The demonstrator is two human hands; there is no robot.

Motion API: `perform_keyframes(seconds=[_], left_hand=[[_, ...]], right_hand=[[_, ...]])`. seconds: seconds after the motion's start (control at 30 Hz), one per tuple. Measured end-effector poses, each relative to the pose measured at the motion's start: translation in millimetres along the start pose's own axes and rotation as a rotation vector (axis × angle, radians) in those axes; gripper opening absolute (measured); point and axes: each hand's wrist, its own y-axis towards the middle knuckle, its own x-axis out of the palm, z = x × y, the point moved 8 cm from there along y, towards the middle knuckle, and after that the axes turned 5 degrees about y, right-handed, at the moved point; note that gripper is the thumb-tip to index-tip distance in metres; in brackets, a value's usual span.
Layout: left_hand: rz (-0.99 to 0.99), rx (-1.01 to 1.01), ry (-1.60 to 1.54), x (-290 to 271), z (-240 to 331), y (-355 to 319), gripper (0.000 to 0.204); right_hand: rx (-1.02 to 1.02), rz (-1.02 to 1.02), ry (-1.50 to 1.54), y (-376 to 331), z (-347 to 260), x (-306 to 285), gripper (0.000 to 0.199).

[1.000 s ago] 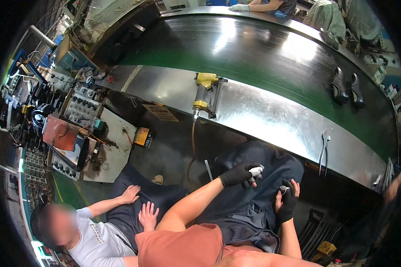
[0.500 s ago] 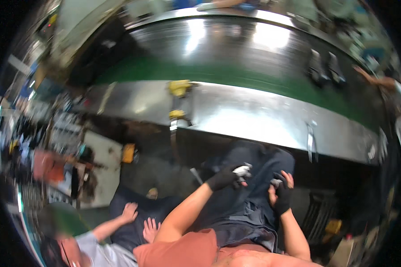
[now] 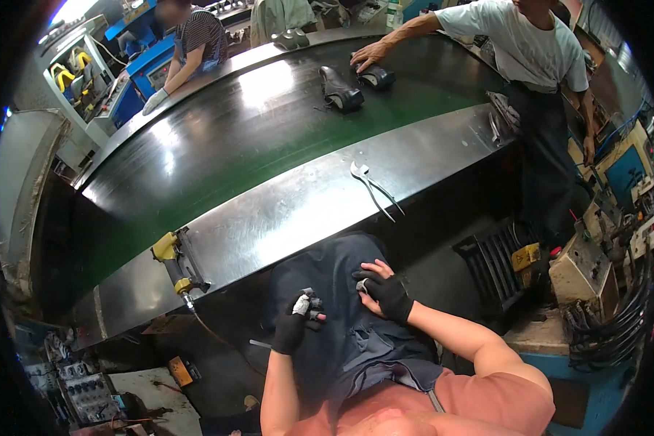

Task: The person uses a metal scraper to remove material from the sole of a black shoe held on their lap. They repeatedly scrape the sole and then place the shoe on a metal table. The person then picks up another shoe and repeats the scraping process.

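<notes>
My left hand [image 3: 295, 321], in a dark glove with white wrapping on the thumb, rests curled on my dark apron [image 3: 327, 276]. Its fingers are folded in; what they may hold is hidden. A thin grey rod [image 3: 260, 344] sticks out beside its wrist; I cannot tell whether the hand grips it. On the other thigh lies my right hand [image 3: 384, 292], in a dark glove with bare fingertips, its fingers stretched out and nothing in them. Ahead of my knees, a pair of pincers [image 3: 370, 189] lies on the metal ledge [image 3: 298, 203], its handles reaching over the edge.
A yellow air tool [image 3: 171, 254] with a hose lies on the ledge at left. Beyond runs a dark green conveyor belt [image 3: 218, 152] with two black shoes [image 3: 340, 89]. At far right a co-worker's hand [image 3: 370, 54] touches one shoe. Another person stands behind the belt.
My view has swung to the right, so the belt, pincers and air tool sit further left. The standing co-worker has come into fuller view, hand at a shoe. My hands stay on my lap.
</notes>
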Motion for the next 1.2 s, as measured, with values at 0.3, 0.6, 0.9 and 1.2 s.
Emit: perform_keyframes(seconds=[0.3,0.6,0.9,1.2], left_hand=[[0.142,0.068,-0.001,-2.8,-8.5,-6.9,0.030],[0.460,0.473,0.509,-2.2,5.1,-12.0,0.029],[0.905,0.182,1.262,-67.7,20.2,16.7,0.081],[0.784,-0.120,1.252,-116.1,-19.4,57.7,0.090]], right_hand=[[-0.052,-0.009,-0.120,-10.7,-10.1,6.5,0.028],[0.510,-0.417,-0.260,-68.1,59.2,91.4,0.078],[0.650,-0.731,-0.258,-20.7,89.6,141.7,0.083],[0.596,-0.518,-0.382,12.2,144.4,185.4,0.075]])
